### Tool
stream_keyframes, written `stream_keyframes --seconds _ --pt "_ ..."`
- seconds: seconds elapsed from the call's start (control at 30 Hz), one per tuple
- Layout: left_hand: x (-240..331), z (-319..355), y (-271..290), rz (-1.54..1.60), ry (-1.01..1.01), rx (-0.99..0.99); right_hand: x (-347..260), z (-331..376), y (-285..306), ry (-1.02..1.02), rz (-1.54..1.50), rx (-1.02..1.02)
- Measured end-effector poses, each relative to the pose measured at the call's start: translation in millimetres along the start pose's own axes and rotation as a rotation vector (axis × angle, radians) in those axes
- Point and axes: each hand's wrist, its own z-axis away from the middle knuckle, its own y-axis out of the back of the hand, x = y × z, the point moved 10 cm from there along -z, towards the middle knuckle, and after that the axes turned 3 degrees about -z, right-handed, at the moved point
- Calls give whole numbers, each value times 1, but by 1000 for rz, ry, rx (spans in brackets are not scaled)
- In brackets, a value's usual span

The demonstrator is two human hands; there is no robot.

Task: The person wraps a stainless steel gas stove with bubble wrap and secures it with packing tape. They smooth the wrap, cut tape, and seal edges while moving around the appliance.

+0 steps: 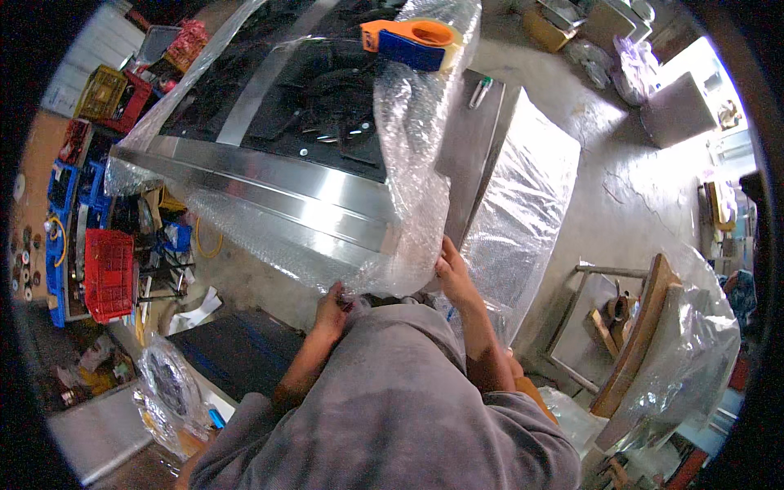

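Note:
A large panel of brushed steel (269, 184) and glossy black (286, 106) lies in front of me, partly covered by clear bubble wrap (416, 163). My left hand (329, 314) is closed on the near edge of the wrap, close to my body. At the wrap's near right corner, my right hand (456, 273) grips the sheet with its fingers curled round the edge. An orange and blue tape dispenser (412, 45) rests at the far right of the panel, on the wrap. The innermost fingertips of both hands are partly hidden.
Right of the panel, a grey surface holds a green-capped marker (482, 91), next to a plastic-covered slab (523, 188). A wooden-edged piece in plastic (641, 335) stands at the right. Leftward are a red crate (109, 273), blue bins (61, 196) and a black mat (237, 351).

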Motion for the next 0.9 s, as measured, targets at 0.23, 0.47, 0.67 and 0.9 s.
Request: stream_keyframes --seconds 0.23,0.47,0.67,0.9 --pt "5 10 -27 -170 -32 -145 -4 37 5 -57 -189 -65" --pt "-21 -1 -2 47 181 -167 -93 82 -77 185 463 -533" --pt "-24 14 -25 125 248 -130 -89 78 -208 401 823 -606" --pt "-23 5 -18 128 226 -147 -87 67 -250 735 786 -381"
